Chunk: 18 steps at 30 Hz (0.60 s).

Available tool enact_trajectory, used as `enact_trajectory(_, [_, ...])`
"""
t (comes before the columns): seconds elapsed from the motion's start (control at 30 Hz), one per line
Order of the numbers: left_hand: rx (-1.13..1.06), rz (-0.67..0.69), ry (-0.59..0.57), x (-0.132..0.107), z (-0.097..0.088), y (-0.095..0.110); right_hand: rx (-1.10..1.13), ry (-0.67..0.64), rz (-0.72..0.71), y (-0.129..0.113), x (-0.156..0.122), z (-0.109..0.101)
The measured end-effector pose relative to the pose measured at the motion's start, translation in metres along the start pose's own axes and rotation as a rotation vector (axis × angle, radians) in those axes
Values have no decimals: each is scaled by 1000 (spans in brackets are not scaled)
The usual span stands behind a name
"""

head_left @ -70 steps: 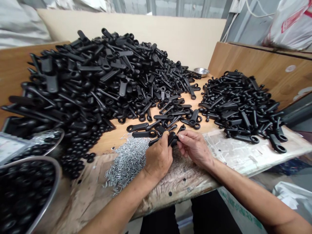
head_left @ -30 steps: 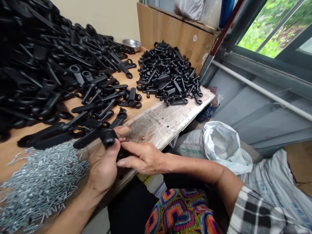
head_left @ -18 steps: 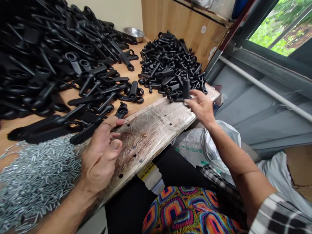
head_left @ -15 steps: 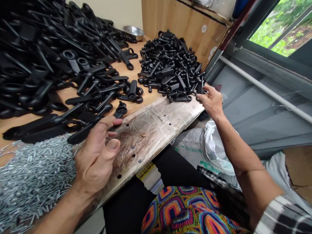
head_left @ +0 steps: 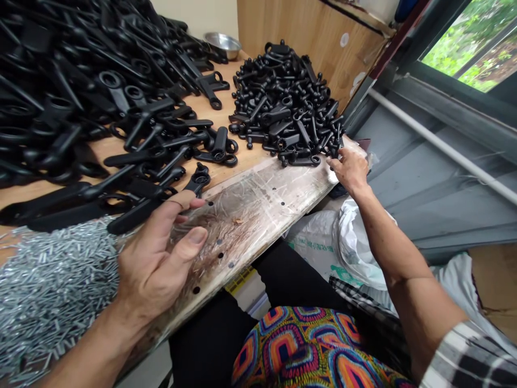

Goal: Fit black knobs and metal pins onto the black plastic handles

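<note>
The right hand (head_left: pixel 350 168) has dropped its load at the small pile (head_left: pixel 285 102) and seems empty, fingers loose. The left hand (head_left: pixel 155 264) lies open, holding nothing, beside the loose handles (head_left: pixel 141 207).

A smaller heap of black plastic lever parts (head_left: pixel 285 102) lay at the workbench's far right corner, ring-ended arms tangled in every direction, its fringe reaching the right edge. One black lever (head_left: pixel 196 182) lay flat near the front edge, ring end pointing away.
</note>
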<state>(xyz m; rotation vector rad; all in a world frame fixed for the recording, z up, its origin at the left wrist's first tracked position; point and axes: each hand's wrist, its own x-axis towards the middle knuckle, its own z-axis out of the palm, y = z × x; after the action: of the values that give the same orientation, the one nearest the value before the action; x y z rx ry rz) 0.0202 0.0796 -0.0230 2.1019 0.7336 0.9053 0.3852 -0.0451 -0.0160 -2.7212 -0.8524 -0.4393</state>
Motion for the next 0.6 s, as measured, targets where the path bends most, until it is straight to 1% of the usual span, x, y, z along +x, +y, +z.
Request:
enact_trajectory(0.07, [16,12,-5,0,-1,1,142,32,-5,-2,3,3])
enact_trajectory(0.13, [27,27,-13,1,-1,3,372,35,38,-2,6,5])
enact_trajectory(0.23, [21,36,-24,1,-2,4,650,-18,124,3,10,4])
enact_trajectory(0.3, [19,29,-21,1,-3,4,723,-66,131,9,13,0])
enact_trajectory(0.37, [27,16,-13,1,-3,4,708,-105,104,19,17,-7])
enact_trajectory(0.43, [41,11,-6,2,-2,4,609,-115,60,29,23,-16])
enact_trajectory(0.53, [62,16,0,2,0,3,348,-106,-38,39,36,-28])
enact_trajectory(0.6, [76,20,-11,3,0,1,124,-117,-134,37,47,-33])
